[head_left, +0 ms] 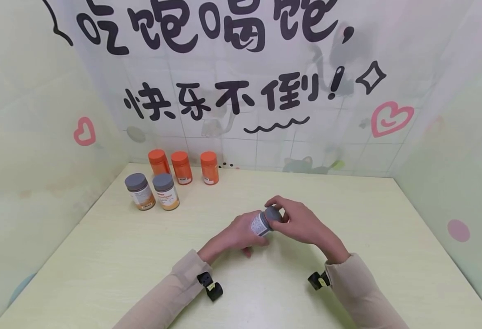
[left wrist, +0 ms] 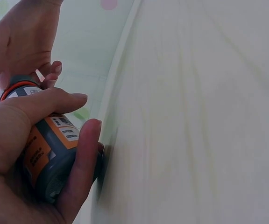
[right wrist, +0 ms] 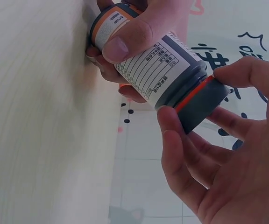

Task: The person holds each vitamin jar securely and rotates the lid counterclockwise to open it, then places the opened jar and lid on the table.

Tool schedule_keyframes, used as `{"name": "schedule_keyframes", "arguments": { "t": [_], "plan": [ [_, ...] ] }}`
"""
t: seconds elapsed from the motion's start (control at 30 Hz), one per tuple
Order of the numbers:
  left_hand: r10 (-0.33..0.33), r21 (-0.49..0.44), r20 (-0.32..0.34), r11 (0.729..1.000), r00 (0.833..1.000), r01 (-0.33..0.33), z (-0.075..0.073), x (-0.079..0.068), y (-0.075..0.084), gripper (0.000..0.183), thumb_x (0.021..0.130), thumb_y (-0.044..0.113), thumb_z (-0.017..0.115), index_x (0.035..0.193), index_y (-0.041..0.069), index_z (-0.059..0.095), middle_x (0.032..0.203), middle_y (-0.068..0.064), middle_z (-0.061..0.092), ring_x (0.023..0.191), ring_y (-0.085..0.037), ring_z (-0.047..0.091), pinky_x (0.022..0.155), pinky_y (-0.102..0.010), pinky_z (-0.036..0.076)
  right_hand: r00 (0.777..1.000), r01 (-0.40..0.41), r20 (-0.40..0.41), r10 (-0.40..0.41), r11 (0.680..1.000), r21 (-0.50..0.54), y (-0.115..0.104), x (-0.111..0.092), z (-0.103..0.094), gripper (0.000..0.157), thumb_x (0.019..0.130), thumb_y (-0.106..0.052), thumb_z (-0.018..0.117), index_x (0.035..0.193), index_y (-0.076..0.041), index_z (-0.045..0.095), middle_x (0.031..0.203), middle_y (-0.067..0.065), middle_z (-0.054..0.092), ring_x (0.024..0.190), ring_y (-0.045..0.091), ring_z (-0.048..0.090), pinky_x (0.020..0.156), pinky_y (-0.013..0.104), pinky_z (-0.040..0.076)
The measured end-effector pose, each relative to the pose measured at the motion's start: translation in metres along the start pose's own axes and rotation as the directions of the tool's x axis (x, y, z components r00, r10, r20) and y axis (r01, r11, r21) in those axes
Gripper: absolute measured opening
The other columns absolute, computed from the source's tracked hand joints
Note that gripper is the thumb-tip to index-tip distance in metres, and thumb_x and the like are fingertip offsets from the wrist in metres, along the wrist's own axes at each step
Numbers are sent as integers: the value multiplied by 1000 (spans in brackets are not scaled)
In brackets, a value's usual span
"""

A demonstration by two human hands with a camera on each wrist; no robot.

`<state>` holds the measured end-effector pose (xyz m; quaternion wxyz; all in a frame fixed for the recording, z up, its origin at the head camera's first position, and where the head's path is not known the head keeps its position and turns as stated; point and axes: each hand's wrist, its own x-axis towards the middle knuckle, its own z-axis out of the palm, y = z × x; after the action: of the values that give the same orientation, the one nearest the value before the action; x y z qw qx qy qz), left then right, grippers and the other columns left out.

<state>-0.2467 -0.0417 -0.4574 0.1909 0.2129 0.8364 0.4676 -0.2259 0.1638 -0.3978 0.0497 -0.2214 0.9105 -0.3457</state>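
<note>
A dark grey jar (head_left: 259, 225) with a white and orange label is held tilted above the table, near its middle. My left hand (head_left: 241, 232) grips the jar's body, thumb and fingers wrapped round it in the left wrist view. At the upper end, my right hand (head_left: 302, 222) pinches the grey lid (right wrist: 202, 105) between thumb and fingers. An orange-red ring (right wrist: 187, 99) shows at the lid's lower edge in the right wrist view. Printed rows of text cover the label (right wrist: 148, 70). Whether the lid is loose, I cannot tell.
At the back left of the pale table (head_left: 142, 269) stand two grey-lidded jars (head_left: 143, 196) (head_left: 167, 197). Behind them are three orange jars (head_left: 160, 165) (head_left: 183, 171) (head_left: 210, 171). A printed curtain (head_left: 232, 146) hangs along the back, with pale walls on both sides.
</note>
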Motion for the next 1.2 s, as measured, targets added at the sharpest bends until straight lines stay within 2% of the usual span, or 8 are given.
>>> {"name": "schedule_keyframes", "arguments": {
  "t": [0.07,0.17,0.3,0.47,0.57,0.87,1.07,1.2],
  "plan": [
    [4,-1,2,1000,1000,-4,0,0,1,54,77,17,83,123,20,54,106,-7,58,60,-22,67,46,-41,58,1000,9,-14,-9,1000,9,0,0,0,34,93,-28,64,125,-19,59,114,3,67,63,14,59,54,29,50],
    [10,-1,5,1000,1000,-10,0,0,2,54,77,17,83,122,20,54,106,-7,59,59,-22,67,46,-41,58,999,18,-34,-17,999,40,1,0,1,29,96,-33,62,121,-19,61,111,1,67,64,23,64,54,29,52],
    [8,5,5,1000,1000,-8,0,0,2,53,77,18,83,121,20,54,104,-8,59,55,-23,66,45,-41,58,999,23,-36,-20,998,66,4,2,2,29,98,-34,60,120,-16,62,111,3,68,67,30,67,54,29,54],
    [4,11,4,1000,1000,-4,0,-1,2,52,77,18,83,121,19,54,103,-8,59,56,-22,66,46,-41,58,1000,-10,13,9,998,59,4,2,0,39,97,-39,61,126,-13,58,117,9,66,70,26,68,58,29,54],
    [2,12,3,1000,1000,-2,0,-1,2,52,77,17,83,120,19,54,103,-8,59,57,-23,66,46,-41,58,999,-36,27,35,998,42,4,1,-2,43,96,-44,61,128,-15,56,117,9,66,71,23,69,58,31,53],
    [-10,7,-8,1000,1000,10,1,0,1,50,75,18,84,117,21,55,102,-8,60,58,-23,66,46,-41,58,993,-113,39,112,993,24,4,-2,-7,40,92,-47,64,124,-24,57,98,2,68,67,24,69,57,33,52],
    [-12,3,-6,1000,1000,12,1,-1,1,54,76,17,84,121,22,54,104,-7,59,58,-23,66,46,-41,58,997,-64,50,62,997,43,3,-2,-4,38,94,-39,65,127,-22,56,106,6,67,70,22,68,59,31,54],
    [-6,3,-5,1000,1000,6,1,-2,1,53,76,17,83,121,22,55,104,-8,59,56,-23,66,46,-41,59,999,-28,27,26,998,57,2,-1,-2,36,95,-39,65,126,-23,58,111,5,67,72,22,67,60,31,54]
  ]
}}
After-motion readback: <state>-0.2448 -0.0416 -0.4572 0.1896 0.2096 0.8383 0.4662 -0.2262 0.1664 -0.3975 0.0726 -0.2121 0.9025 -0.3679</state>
